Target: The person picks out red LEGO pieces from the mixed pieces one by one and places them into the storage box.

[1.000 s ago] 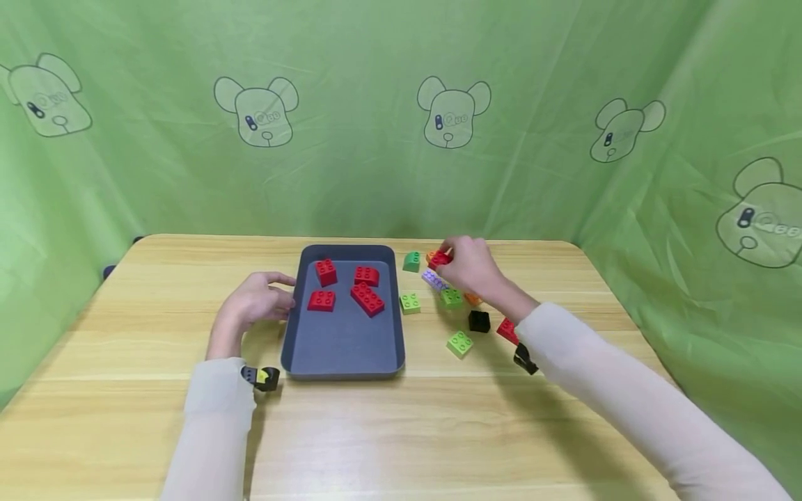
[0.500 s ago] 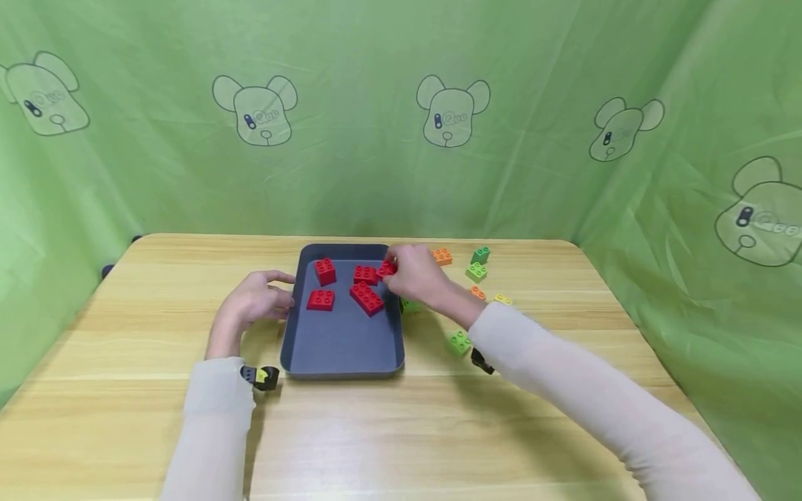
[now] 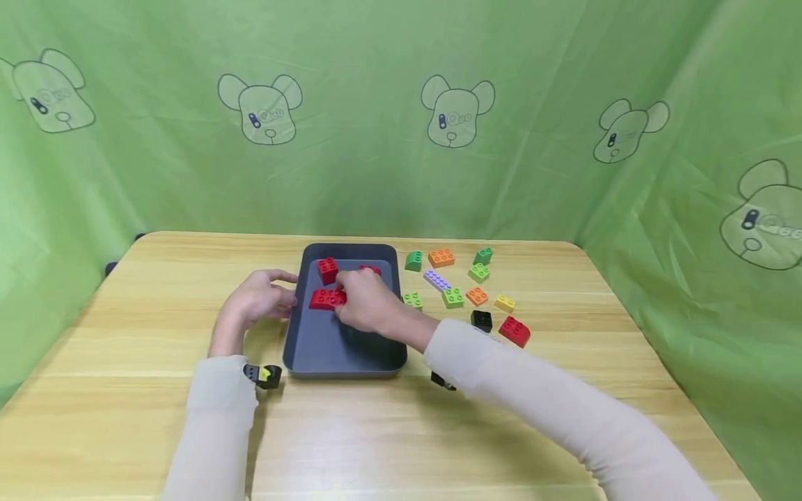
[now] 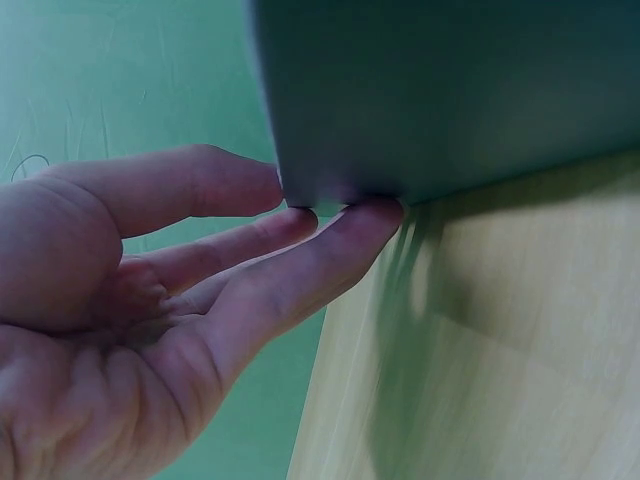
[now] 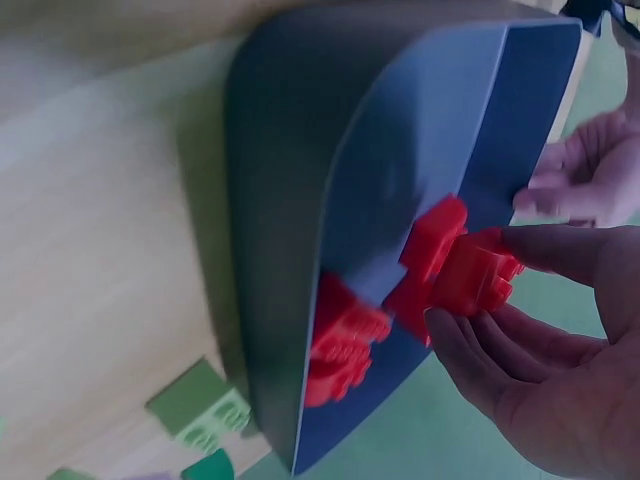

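Note:
A red toy brick (image 5: 470, 275) is pinched between the thumb and fingers of my right hand (image 3: 370, 300), over the dark grey tray (image 3: 322, 348). Under and beside it lie other red bricks in the tray, one of them a red brick (image 3: 327, 269) toward the back left. The right hand covers part of the tray floor and some of the bricks there. Against the outside of the tray's left wall, the fingertips of my left hand (image 4: 240, 260) touch near the bottom edge, with the fingers extended and not wrapped round it.
Right of the tray, loose bricks lie on the wooden table (image 3: 564, 403): an orange brick (image 3: 441, 257), a lilac brick (image 3: 436, 280), a yellow brick (image 3: 504, 303), a black brick (image 3: 481, 320), a red brick (image 3: 514, 331) and several green ones. A green curtain (image 3: 363, 174) hangs behind.
My right hand has carried a red brick leftward from the loose bricks, over the tray's right wall, to the tray's left part. My left hand stays at the tray's left side.

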`<state>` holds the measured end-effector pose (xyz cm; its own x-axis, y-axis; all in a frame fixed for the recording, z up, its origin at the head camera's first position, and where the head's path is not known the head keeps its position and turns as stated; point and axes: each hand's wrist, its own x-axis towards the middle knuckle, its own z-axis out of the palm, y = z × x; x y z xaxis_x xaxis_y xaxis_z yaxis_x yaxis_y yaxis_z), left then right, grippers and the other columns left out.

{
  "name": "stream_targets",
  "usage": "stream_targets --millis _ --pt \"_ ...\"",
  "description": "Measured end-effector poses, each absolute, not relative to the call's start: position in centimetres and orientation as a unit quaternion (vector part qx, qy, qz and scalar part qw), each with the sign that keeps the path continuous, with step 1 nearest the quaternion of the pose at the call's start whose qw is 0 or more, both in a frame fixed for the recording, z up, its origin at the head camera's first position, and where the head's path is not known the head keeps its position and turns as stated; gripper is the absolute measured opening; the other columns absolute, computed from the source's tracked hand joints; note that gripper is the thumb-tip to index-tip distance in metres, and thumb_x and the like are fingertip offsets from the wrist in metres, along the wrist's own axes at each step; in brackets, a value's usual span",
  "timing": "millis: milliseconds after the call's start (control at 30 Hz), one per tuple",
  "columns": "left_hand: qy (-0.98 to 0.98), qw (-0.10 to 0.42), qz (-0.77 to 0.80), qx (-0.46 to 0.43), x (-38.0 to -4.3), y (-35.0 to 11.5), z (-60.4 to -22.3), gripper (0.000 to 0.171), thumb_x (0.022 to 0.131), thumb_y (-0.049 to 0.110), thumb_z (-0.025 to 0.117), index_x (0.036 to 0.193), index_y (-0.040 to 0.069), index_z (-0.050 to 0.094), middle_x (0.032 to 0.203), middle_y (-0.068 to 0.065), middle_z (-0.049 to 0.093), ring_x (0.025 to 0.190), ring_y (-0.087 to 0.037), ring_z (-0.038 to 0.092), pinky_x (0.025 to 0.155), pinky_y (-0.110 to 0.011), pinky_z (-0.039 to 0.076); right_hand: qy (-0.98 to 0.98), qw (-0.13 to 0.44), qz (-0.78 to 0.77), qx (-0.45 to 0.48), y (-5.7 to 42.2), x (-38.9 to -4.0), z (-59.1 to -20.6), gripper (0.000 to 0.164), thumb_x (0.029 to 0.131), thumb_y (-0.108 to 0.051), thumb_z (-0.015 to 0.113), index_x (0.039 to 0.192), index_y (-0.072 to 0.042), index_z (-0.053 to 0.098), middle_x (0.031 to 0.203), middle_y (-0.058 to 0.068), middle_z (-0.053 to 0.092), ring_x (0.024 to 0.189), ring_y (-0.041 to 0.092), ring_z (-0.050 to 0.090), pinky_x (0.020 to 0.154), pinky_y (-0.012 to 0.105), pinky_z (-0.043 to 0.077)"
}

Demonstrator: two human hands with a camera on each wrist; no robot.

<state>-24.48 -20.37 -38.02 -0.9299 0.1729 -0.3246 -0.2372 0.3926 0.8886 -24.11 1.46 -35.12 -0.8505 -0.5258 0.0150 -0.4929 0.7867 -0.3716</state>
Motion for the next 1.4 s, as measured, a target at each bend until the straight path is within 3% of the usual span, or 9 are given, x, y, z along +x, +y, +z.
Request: stream_targets --millis 100,267,667,1200,1400 --pt "0.815 0.186 0.549 -0.021 -24.5 -20.4 -38.0 0.060 0.094 -0.005 0.056 0.151 -0.006 0.039 0.133 -0.036 0.059 0.117 -0.043 0.066 0.097 -0.042 0.061 0.942 0.059 -0.187 -0.272 0.8 -23.7 -35.5 0.032 0.087 -0.011 0.074 0.117 0.000 0.067 0.084 0.006 0.066 0.067 0.015 0.060 0.054 0.017 0.051" --pt "0.815 0.183 0.549 -0.022 -24.6 -20.3 -38.1 0.059 0.094 -0.006 0.055 0.150 -0.007 0.040 0.132 -0.036 0.059 0.116 -0.043 0.066 0.097 -0.042 0.061 0.942 0.069 -0.184 -0.273 0.1 -23.4 -36.1 0.022 0.088 -0.014 0.076 0.105 -0.004 0.065 0.077 0.004 0.064 0.062 0.013 0.061 0.051 0.016 0.051" --pt "0.820 0.181 0.542 -0.027 -24.7 -20.4 -38.2 0.057 0.094 -0.004 0.054 0.150 -0.006 0.041 0.133 -0.035 0.059 0.116 -0.041 0.067 0.096 -0.041 0.061 0.940 0.112 -0.179 -0.266 -0.8 -22.9 -36.8 0.013 0.089 -0.011 0.073 0.094 -0.008 0.062 0.075 0.005 0.062 0.057 0.013 0.060 0.050 0.017 0.051" --pt "0.820 0.183 0.541 -0.028 -24.6 -20.3 -38.1 0.057 0.094 -0.004 0.054 0.150 -0.006 0.041 0.134 -0.035 0.059 0.116 -0.041 0.067 0.096 -0.041 0.061 0.948 0.133 -0.155 -0.243 -1.6 -22.7 -37.3 0.022 0.090 -0.013 0.074 0.106 -0.005 0.063 0.073 0.006 0.058 0.057 0.014 0.060 0.049 0.018 0.051" --pt "0.818 0.185 0.544 -0.025 -24.6 -20.2 -38.0 0.058 0.094 -0.005 0.054 0.150 -0.007 0.040 0.134 -0.036 0.058 0.117 -0.042 0.066 0.097 -0.042 0.061 0.949 0.139 -0.154 -0.238 -1.7 -22.8 -37.6 0.021 0.090 -0.015 0.076 0.103 -0.006 0.063 0.073 0.006 0.058 0.057 0.014 0.060 0.049 0.018 0.051"
